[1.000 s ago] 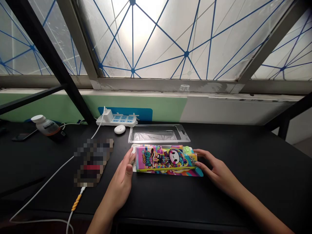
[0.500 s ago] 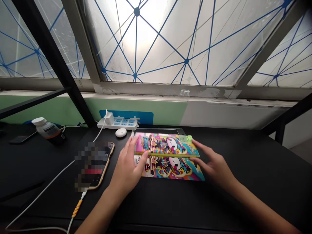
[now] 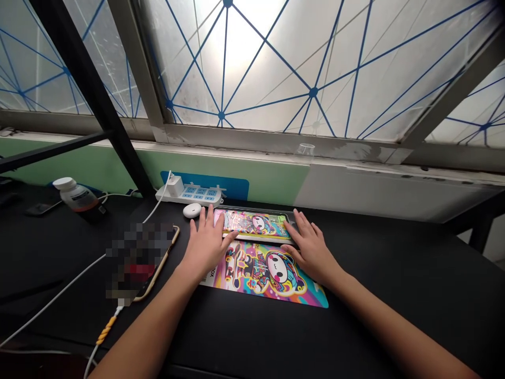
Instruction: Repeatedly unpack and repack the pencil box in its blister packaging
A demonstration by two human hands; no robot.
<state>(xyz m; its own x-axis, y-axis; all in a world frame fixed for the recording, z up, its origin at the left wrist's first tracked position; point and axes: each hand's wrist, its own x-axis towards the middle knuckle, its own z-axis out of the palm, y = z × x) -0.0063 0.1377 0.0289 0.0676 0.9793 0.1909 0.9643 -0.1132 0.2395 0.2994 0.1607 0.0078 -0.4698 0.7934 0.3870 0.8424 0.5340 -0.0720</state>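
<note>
Case (image 3: 252, 223) has moved far from over the card (image 3: 272, 273) and now sits in the clear tray (image 3: 258, 240), printed face up, at the far middle of the desk (image 3: 379, 316), with the card bare on the near side. Left hand (image 3: 207, 239) is open, fingers spread at the case's left end; right hand (image 3: 313, 252) is likewise open at the right end, neither gripping, exact contact hard to tell. Phone (image 3: 160, 268) lies left, power strip (image 3: 197, 197) far left.
</note>
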